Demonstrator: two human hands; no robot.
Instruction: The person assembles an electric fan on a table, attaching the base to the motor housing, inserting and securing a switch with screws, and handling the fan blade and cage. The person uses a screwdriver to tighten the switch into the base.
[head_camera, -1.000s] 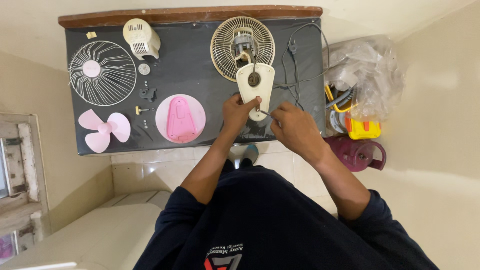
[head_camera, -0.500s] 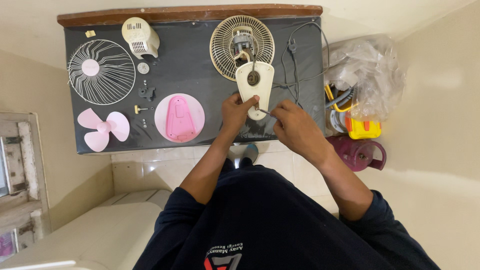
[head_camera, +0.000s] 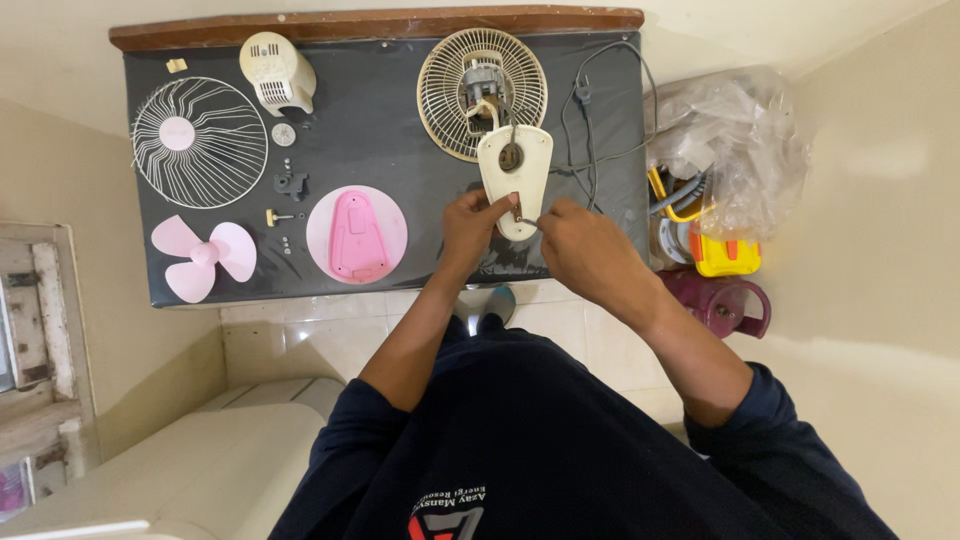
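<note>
A dark counter (head_camera: 380, 140) with a wooden back edge stands against cream walls, over pale floor tiles. Near its front edge lies a cream fan stand piece (head_camera: 514, 170); the left hand (head_camera: 472, 228) and right hand (head_camera: 585, 245) pinch its lower end (what sits between the fingertips is too small to tell). A pink base (head_camera: 356, 235) lies beside it, a plastic bag (head_camera: 730, 150) off the right end.
</note>
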